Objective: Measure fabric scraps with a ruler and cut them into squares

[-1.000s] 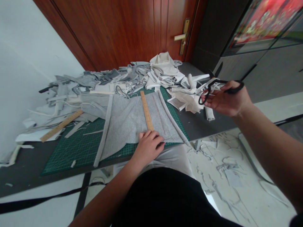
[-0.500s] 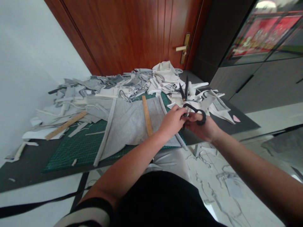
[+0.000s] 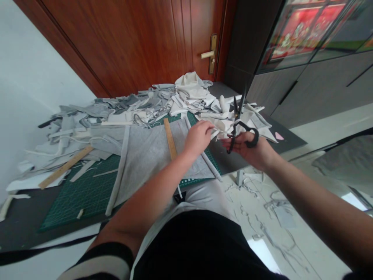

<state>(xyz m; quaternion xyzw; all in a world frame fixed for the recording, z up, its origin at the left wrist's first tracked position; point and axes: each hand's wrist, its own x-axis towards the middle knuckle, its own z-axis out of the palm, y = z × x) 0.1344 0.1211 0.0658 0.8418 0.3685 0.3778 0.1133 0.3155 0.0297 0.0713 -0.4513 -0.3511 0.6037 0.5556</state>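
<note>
My right hand (image 3: 252, 149) holds black scissors (image 3: 237, 112) by their handles, the blades pointing away from me and slightly apart. To its left, my left hand (image 3: 199, 137) is closed in a pinch; a thin white strip (image 3: 217, 131) shows at its fingertips, reaching toward the scissors. Under my left forearm lies a grey cloth panel (image 3: 145, 151) with rolled side edges, partly hidden by the arm. A wooden ruler (image 3: 169, 138) rests across that panel. Beneath them is a green cutting mat (image 3: 84, 202).
Heaped fabric scraps (image 3: 142, 105) line the back of the dark table (image 3: 17, 229) against a wooden door (image 3: 131, 42). A second wooden ruler (image 3: 65, 167) lies at left. White scraps (image 3: 259, 120) sit beyond the scissors. Cords and strips (image 3: 276, 210) litter the floor at right.
My hands, close together at the scissors' handles before, are now apart: the left has moved left with the thin white strip. The camera view has turned slightly right.
</note>
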